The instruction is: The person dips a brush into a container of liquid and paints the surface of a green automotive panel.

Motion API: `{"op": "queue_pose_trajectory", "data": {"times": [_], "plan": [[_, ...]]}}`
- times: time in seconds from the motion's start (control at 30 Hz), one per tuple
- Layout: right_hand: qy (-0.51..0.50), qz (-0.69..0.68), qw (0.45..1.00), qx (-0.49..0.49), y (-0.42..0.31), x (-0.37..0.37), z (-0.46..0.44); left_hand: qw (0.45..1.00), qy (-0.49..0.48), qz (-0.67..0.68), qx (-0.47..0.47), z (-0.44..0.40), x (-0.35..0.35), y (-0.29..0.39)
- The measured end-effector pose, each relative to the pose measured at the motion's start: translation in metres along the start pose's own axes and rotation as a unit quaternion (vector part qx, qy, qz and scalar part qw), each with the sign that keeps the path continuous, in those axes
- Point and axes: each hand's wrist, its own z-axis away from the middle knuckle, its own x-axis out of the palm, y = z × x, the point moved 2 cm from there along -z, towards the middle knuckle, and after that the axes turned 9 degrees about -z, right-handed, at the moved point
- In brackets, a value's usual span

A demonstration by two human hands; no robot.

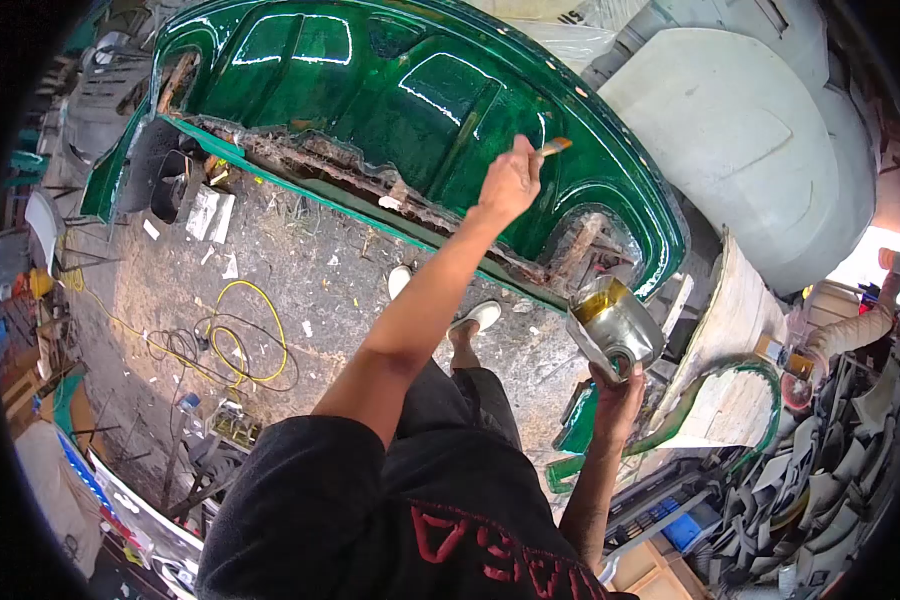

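Observation:
My left hand (511,182) is closed round a paintbrush (557,146), its pale bristles pointing right, over a large glossy green moulded panel (370,110). Whether the bristles touch the surface I cannot tell. The panel looks wet and shiny, with raised ribs and a rough, ragged brown edge (320,165) along its near side. My right hand (620,395) grips a cut-open metal can (635,325) from below, by its spout end. Amber liquid (600,300) shows inside the can, which is held tilted beside the panel's right near corner.
A yellow cable (283,345) lies coiled on the littered floor (340,290). Large off-white shells (730,140) lean at the upper right. A green curved strip (770,390) rests by a white board (735,330). Stacked grey pieces (820,500) fill the lower right, near a ribbed hose (860,325).

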Motion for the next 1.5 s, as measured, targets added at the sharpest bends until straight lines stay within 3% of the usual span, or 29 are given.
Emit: {"op": "queue_pose_trajectory", "data": {"times": [0.17,0.27,0.37,0.5,0.63,0.7,0.77,0.83,0.93,1.13,1.2,1.5], "plan": [[0.002,0.018,1.000,0.001,-0.006,0.008,0.001,0.998,-0.055,-0.022,0.002,0.025,0.020,-0.012],[0.004,0.045,0.999,0.009,-0.010,0.014,0.000,0.961,-0.189,-0.148,0.138,0.029,0.015,-0.028],[0.005,0.096,0.995,-0.033,-0.009,0.022,-0.001,0.951,-0.231,-0.159,0.132,0.012,0.019,-0.032],[-0.004,0.103,0.994,-0.026,-0.008,0.018,-0.004,0.970,-0.134,-0.130,0.153,-0.030,0.016,-0.020],[-0.008,0.108,0.994,-0.028,-0.009,0.026,-0.001,0.969,-0.171,-0.133,0.121,-0.054,-0.006,-0.001],[-0.025,0.066,0.998,0.000,-0.009,0.030,-0.001,0.982,-0.080,-0.102,0.138,-0.055,-0.014,0.003],[-0.026,0.063,0.998,0.006,-0.010,0.034,-0.001,0.987,-0.050,-0.086,0.127,-0.048,-0.018,0.005],[-0.027,0.061,0.998,0.013,-0.010,0.037,-0.001,0.993,0.065,-0.027,0.097,-0.041,-0.023,0.005],[-0.024,0.058,0.998,0.021,-0.010,0.039,-0.001,0.994,0.108,-0.005,0.034,-0.030,-0.024,0.004],[-0.004,0.112,0.993,-0.022,-0.009,0.046,-0.005,0.996,0.082,0.042,-0.004,-0.010,0.019,0.014],[-0.034,0.051,0.998,0.018,-0.012,0.046,-0.004,0.996,0.070,0.050,-0.003,-0.006,0.024,0.015],[-0.034,0.053,0.998,0.009,-0.016,0.047,-0.004,0.999,-0.027,0.003,0.046,0.002,0.020,0.004]]}}
